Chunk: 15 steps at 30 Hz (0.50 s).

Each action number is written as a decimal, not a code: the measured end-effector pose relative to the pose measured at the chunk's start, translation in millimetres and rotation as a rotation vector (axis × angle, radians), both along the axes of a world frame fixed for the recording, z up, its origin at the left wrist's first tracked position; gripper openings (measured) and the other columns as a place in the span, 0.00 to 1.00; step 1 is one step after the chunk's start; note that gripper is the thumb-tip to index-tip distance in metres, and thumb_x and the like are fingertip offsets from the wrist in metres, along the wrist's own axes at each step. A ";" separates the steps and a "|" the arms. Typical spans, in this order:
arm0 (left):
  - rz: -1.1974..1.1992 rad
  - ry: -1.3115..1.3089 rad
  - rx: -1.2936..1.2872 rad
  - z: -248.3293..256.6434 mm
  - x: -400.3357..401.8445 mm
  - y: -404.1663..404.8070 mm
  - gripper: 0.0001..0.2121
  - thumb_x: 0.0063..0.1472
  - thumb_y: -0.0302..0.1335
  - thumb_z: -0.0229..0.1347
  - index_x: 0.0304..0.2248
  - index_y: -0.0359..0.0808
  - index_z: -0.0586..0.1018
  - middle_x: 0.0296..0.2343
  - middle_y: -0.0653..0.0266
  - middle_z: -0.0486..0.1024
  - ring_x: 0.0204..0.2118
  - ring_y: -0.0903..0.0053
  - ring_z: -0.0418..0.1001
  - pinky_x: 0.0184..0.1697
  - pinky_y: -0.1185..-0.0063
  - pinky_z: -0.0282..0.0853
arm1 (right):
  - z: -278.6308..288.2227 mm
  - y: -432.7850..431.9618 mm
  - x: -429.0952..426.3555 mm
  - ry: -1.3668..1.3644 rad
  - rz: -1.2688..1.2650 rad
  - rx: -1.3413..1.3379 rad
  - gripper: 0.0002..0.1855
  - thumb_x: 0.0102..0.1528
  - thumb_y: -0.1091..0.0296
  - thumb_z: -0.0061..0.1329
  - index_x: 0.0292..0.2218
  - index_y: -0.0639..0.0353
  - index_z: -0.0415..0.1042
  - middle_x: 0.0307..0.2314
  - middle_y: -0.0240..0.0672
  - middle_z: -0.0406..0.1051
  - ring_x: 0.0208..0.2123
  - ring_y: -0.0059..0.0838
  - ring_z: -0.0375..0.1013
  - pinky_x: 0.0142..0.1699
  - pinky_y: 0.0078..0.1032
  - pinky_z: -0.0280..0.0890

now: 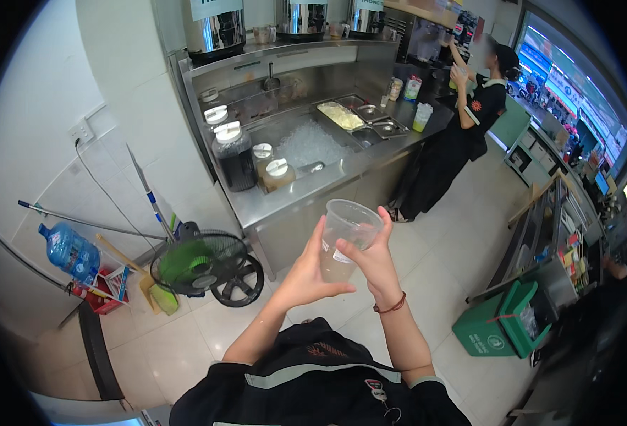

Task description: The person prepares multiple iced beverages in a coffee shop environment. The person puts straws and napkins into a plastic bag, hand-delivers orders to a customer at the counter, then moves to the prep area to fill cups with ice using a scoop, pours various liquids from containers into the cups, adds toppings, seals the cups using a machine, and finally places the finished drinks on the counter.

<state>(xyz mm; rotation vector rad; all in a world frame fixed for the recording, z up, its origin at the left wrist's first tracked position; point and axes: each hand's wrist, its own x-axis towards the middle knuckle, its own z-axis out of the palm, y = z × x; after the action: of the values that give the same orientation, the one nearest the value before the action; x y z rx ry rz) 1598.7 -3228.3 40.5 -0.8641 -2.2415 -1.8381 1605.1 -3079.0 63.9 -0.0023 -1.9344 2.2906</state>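
Note:
A clear plastic cup (347,226) is held up in front of my chest, its open rim facing up and slightly tilted. It bears printing and a small white label, and cloudy liquid seems to show in its lower part. My left hand (304,278) cups its left side, with the thumb stretched below near the base. On the right, my right hand (375,259) grips it, the thumb across the front and the fingers near the rim. Beyond the cup stands a stainless steel counter (292,199) with an ice bin (313,144) and a metal scoop (312,168).
Lidded jugs (233,160) line the counter's left end. A co-worker (459,128) stands at its right end, near a cup of green drink (422,117). A floor fan (201,263) is at my left, and a green waste bin (497,325) at my right.

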 end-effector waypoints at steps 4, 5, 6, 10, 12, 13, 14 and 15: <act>0.137 -0.125 0.064 2.2 -96.0 16.6 0.46 0.41 0.31 0.65 0.55 0.28 0.48 0.48 0.50 0.59 0.52 0.65 0.60 0.52 0.73 0.57 | -11.1 22.1 -100.1 0.032 0.170 -0.107 0.49 0.51 0.58 0.52 0.57 0.56 0.27 0.43 0.39 0.59 0.47 0.30 0.59 0.50 0.28 0.56; 0.151 -0.161 0.084 3.1 -115.9 18.6 0.46 0.42 0.31 0.65 0.55 0.29 0.48 0.48 0.51 0.59 0.52 0.67 0.59 0.53 0.74 0.55 | -13.8 28.7 -123.1 0.038 0.222 -0.137 0.45 0.53 0.55 0.48 0.58 0.56 0.29 0.44 0.38 0.59 0.47 0.28 0.59 0.50 0.26 0.56; 0.174 -0.198 0.109 0.9 -136.1 17.7 0.45 0.42 0.30 0.64 0.55 0.29 0.48 0.48 0.53 0.59 0.53 0.69 0.57 0.54 0.74 0.54 | -19.1 33.4 -148.3 0.041 0.284 -0.164 0.42 0.55 0.53 0.45 0.58 0.57 0.32 0.44 0.37 0.60 0.47 0.26 0.59 0.49 0.25 0.56; 0.327 -0.196 0.097 -17.0 -220.0 16.4 0.44 0.42 0.32 0.64 0.54 0.26 0.50 0.47 0.48 0.62 0.50 0.67 0.62 0.52 0.75 0.58 | -55.6 60.4 -266.6 -0.179 0.347 -0.185 0.26 0.59 0.51 0.36 0.51 0.60 0.54 0.41 0.33 0.65 0.42 0.22 0.63 0.43 0.22 0.59; 0.438 -0.212 0.055 -29.5 -259.0 16.9 0.45 0.41 0.33 0.65 0.54 0.26 0.51 0.46 0.47 0.63 0.50 0.65 0.62 0.52 0.75 0.58 | -90.9 76.3 -340.3 -0.253 0.323 -0.096 0.20 0.60 0.54 0.35 0.45 0.61 0.64 0.37 0.33 0.67 0.39 0.21 0.65 0.41 0.21 0.59; 0.494 -0.201 0.020 -35.2 -278.5 17.0 0.45 0.41 0.33 0.65 0.54 0.26 0.51 0.46 0.47 0.63 0.50 0.65 0.62 0.52 0.74 0.58 | -110.1 83.4 -377.6 -0.255 0.305 -0.012 0.20 0.59 0.53 0.36 0.42 0.61 0.67 0.35 0.32 0.69 0.37 0.21 0.66 0.40 0.21 0.60; 0.549 -0.181 -0.011 -38.8 -300.3 17.2 0.45 0.41 0.34 0.65 0.53 0.26 0.51 0.46 0.47 0.63 0.50 0.64 0.62 0.52 0.74 0.58 | -127.3 89.7 -420.3 -0.244 0.286 0.077 0.20 0.59 0.52 0.37 0.39 0.60 0.69 0.33 0.32 0.70 0.35 0.21 0.67 0.39 0.21 0.60; 0.604 -0.200 -0.025 -43.2 -319.1 14.4 0.45 0.41 0.35 0.65 0.53 0.26 0.51 0.46 0.45 0.63 0.50 0.63 0.62 0.52 0.74 0.57 | -149.1 94.0 -462.0 -0.234 0.264 0.166 0.20 0.58 0.52 0.38 0.35 0.60 0.72 0.31 0.31 0.71 0.34 0.21 0.68 0.39 0.21 0.61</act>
<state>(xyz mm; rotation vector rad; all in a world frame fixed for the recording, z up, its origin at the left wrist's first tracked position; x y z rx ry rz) 1279.7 -3213.8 -2.7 0.0224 -2.2883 -1.6514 1143.0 -2985.0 -85.3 0.0026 -2.3677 2.3710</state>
